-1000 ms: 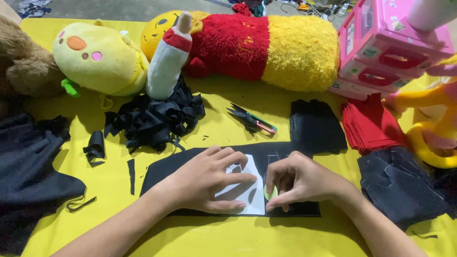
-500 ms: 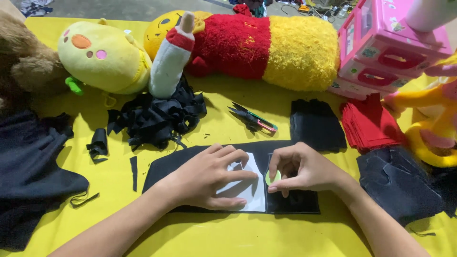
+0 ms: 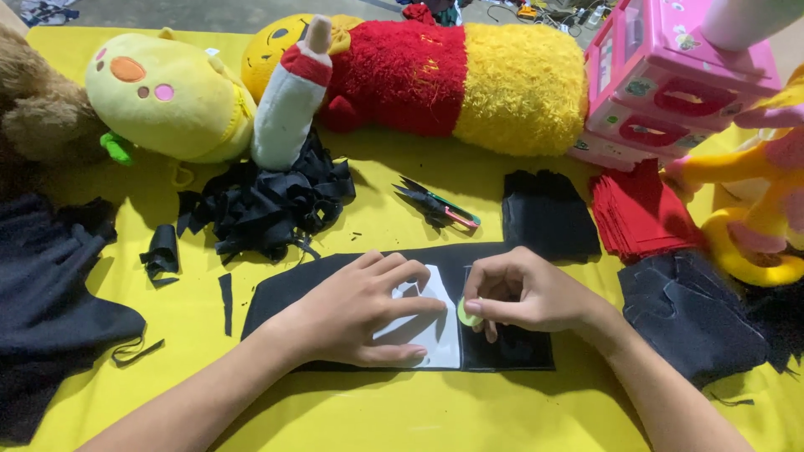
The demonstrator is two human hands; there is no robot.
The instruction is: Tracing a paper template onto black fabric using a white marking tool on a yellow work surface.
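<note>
A black felt sheet (image 3: 276,293) lies flat on the yellow table (image 3: 402,410) in front of me. On it rests a white paper template (image 3: 440,335). My left hand (image 3: 360,314) lies spread on the template and presses it onto the felt. My right hand (image 3: 528,293) pinches a small pale green chalk disc (image 3: 466,312) against the template's right edge, fingertips on the felt.
Small snips (image 3: 440,208) lie beyond the felt. A heap of black scraps (image 3: 268,201) sits back left, black cloth (image 3: 50,285) far left, cut black pieces (image 3: 548,213), red squares (image 3: 641,213) and dark shapes (image 3: 691,314) to the right. Plush toys (image 3: 435,75) and a pink toy box (image 3: 670,84) line the back.
My right hand with the green disc has slid up along the template's right edge. My left hand has stayed on the template.
</note>
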